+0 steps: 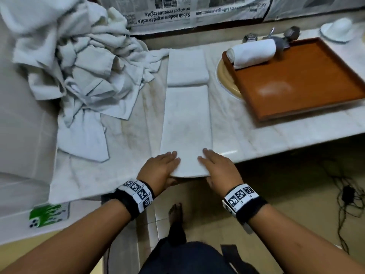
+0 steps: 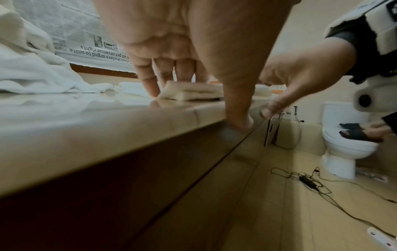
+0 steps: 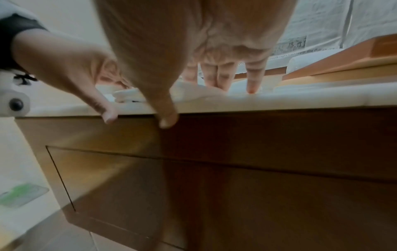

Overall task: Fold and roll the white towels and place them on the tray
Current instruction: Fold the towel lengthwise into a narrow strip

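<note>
Both hands, left hand (image 1: 160,167) and right hand (image 1: 219,167), are being laid flat, fingers straight, on the near end of the folded towel (image 1: 187,123), which is lying as 1 long soft strip on the glossy marble desk (image 1: 276,135). Rolling is best started tight and square. 1 rolled towel (image 1: 252,53) is already resting on the smooth wooden tray (image 1: 296,80).

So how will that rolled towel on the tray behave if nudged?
The rolled towel is a cylinder lying on its side, so it would probably roll on the smooth tray. It looks soft and light. Nothing visibly secures it, so it might loosen.
</note>
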### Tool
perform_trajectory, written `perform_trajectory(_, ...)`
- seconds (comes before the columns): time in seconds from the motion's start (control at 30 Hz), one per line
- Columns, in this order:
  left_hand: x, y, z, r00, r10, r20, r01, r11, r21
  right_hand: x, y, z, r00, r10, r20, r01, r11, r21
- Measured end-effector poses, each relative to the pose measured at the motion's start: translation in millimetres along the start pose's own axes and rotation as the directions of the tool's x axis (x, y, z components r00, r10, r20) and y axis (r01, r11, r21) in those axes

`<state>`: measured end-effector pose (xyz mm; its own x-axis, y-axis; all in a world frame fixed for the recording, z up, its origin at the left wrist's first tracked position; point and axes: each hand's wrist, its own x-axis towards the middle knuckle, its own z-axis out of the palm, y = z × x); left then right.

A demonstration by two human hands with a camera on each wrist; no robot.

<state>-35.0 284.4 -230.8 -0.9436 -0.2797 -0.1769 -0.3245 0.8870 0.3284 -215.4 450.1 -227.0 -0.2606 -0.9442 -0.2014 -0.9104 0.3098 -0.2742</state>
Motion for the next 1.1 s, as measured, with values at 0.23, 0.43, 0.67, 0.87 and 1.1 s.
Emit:
perform_trajectory(0.23,-26.9,45.3,-5.8,0.950,-0.274,-0.150,0.223,0.931,-0.287,-37.6,6.2,-24.6,0.999,-0.026,-0.027,0.027,0.999,0.046)
perform_trajectory(0.43,-49.7,72.1,-43.7,0.959,-0.268,0.094,0.271,0.764,-0.585,-61.6,23.4,-83.8,0.987,-0.029,0.158,-0.017,0.959,0.284)
perform_trajectory(0.67,-23.4,69.5,-57.1,0.909,-0.408,-0.091,0.203,0.621,-0.757,-43.5,36.7,-100.6,0.993,0.082,-0.084,-0.028,0.861,0.508)
perform_trajectory(0.87,29.5,58.5,-71.8,0.888,-0.426,-0.175,0.097,0.544,-0.834,9.4,56.1,-102.9,0.971,0.216,-0.106,-0.098,0.757,0.646)
perform_trajectory(1.1,134.7,-4.2,-90.8,0.930,-0.347,0.126,0.277,0.432,-0.858,89.1,76.6,-112.4,0.970,0.239,0.043,-0.178,0.582,0.794)
